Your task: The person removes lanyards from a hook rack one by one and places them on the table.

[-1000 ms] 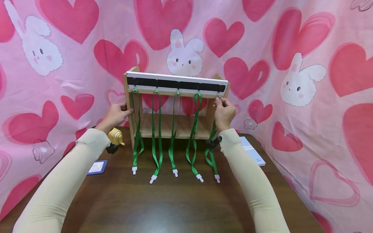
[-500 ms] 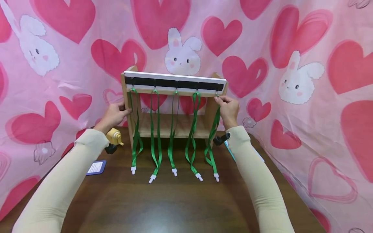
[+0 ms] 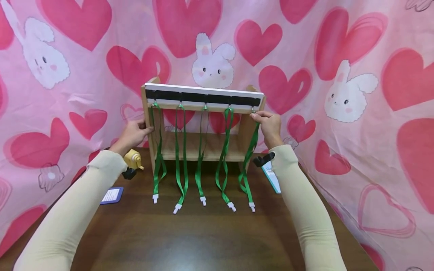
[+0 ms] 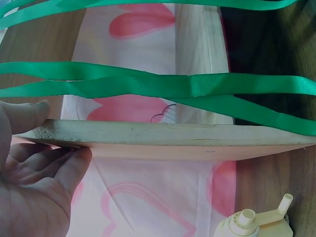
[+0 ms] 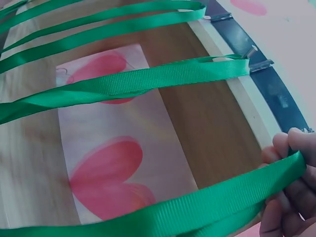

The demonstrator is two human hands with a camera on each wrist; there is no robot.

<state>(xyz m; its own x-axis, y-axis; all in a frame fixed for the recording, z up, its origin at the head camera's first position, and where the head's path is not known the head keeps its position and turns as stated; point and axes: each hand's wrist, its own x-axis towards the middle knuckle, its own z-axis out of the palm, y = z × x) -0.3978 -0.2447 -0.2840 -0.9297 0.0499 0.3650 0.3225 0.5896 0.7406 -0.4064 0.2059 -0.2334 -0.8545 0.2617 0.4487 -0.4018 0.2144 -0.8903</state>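
In the head view, a wooden rack [image 3: 170, 146] bears a white front rail with a black strip [image 3: 193, 98] and small metal hooks. Several green lanyards hang in loops from it, their white clips low over the table. My left hand [image 3: 133, 132] grips the rack's left side panel [image 4: 148, 133], thumb on the inner face and fingers on the outer. At the other end, my right hand [image 3: 271, 125] pinches the rightmost green lanyard [image 3: 251, 147] by its top, right below the last hook. In the right wrist view that lanyard's band [image 5: 197, 210] runs taut from the fingertips; its upper end is hidden by them.
A yellow object with a small crank [image 3: 134, 159] stands left of the rack. Nearer lies a blue-framed card [image 3: 112, 195]. A light blue and white flat item [image 3: 272, 177] lies on the brown table [image 3: 190, 241] at right, partly behind my right forearm. Pink printed cloth hangs behind.
My right hand has swung outward to the right at the last hook, drawing the lanyard's upper part that way. More of the light blue item shows. My left hand keeps its grip.
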